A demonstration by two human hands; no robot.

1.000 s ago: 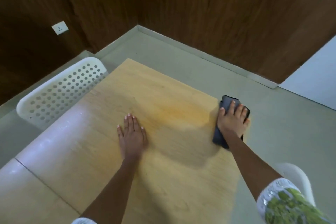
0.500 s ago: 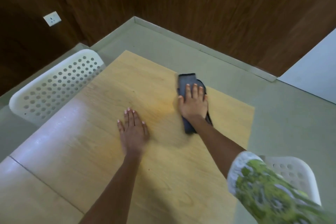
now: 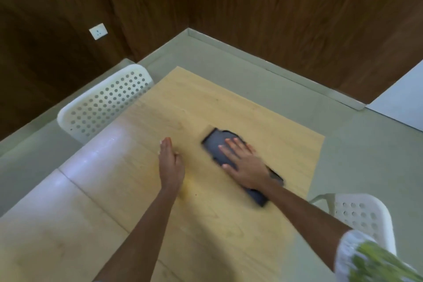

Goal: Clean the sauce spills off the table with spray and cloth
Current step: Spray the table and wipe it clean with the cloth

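A dark grey folded cloth (image 3: 215,146) lies flat on the light wooden table (image 3: 286,144). My right hand (image 3: 245,162) presses down on it with straight, spread fingers, and the cloth sticks out in front of and behind the hand. My left hand (image 3: 169,162) rests on the table left of the cloth with fingers straight and together, the hand turned partly on edge. A faint yellowish smear (image 3: 186,188) shows on the wood near my left wrist. No spray bottle is in view.
A white perforated chair (image 3: 103,103) stands at the table's left side and another white chair (image 3: 361,215) at its right edge. Dark wood-panelled walls meet in a corner behind, with a wall socket (image 3: 98,31). The floor around is grey-green.
My right hand has slid the cloth across the table from the right edge leftward toward the middle. My left hand has stayed in place but turned more on edge.
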